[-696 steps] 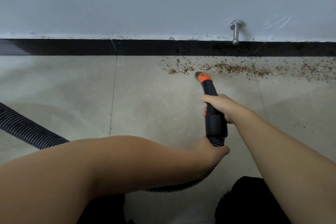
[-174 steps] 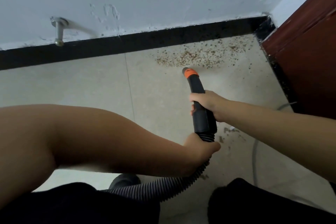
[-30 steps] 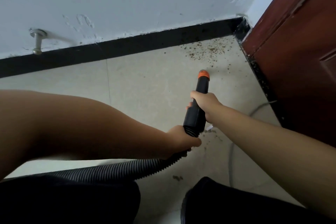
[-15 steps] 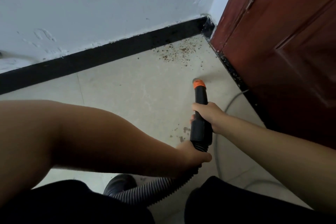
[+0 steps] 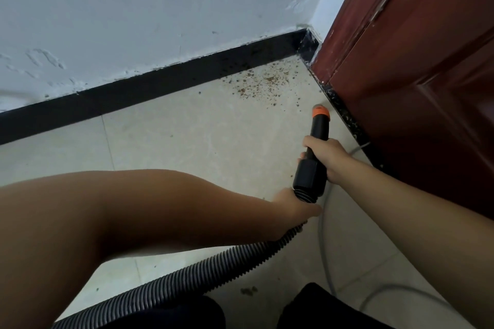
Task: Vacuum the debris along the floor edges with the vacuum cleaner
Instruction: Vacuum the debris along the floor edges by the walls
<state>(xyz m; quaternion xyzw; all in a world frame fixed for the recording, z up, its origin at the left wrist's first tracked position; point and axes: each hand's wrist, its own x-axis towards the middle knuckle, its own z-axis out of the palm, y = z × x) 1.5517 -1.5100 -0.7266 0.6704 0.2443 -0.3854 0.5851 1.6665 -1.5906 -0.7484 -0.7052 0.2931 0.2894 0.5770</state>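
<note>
A black vacuum nozzle point(image 5: 314, 157) with an orange tip point(image 5: 320, 112) points at the floor beside the door's dark threshold. My right hand point(image 5: 324, 156) grips the nozzle's middle. My left hand point(image 5: 294, 204) holds the ribbed grey hose point(image 5: 187, 278) just below the nozzle's collar. Brown debris point(image 5: 263, 83) lies scattered in the corner by the black skirting point(image 5: 160, 83), a little ahead and left of the tip. A small clump of debris point(image 5: 248, 290) lies near my knees.
A dark red door point(image 5: 417, 75) stands at the right, meeting the white wall point(image 5: 133, 8) at the corner. A grey cable point(image 5: 324, 248) runs across the beige tiles from under the door toward the lower right. My dark-clad knees fill the bottom edge.
The view has swung back left and the corner sits farther right. The orange tip has moved right, close against the door's threshold. Both hands keep their holds.
</note>
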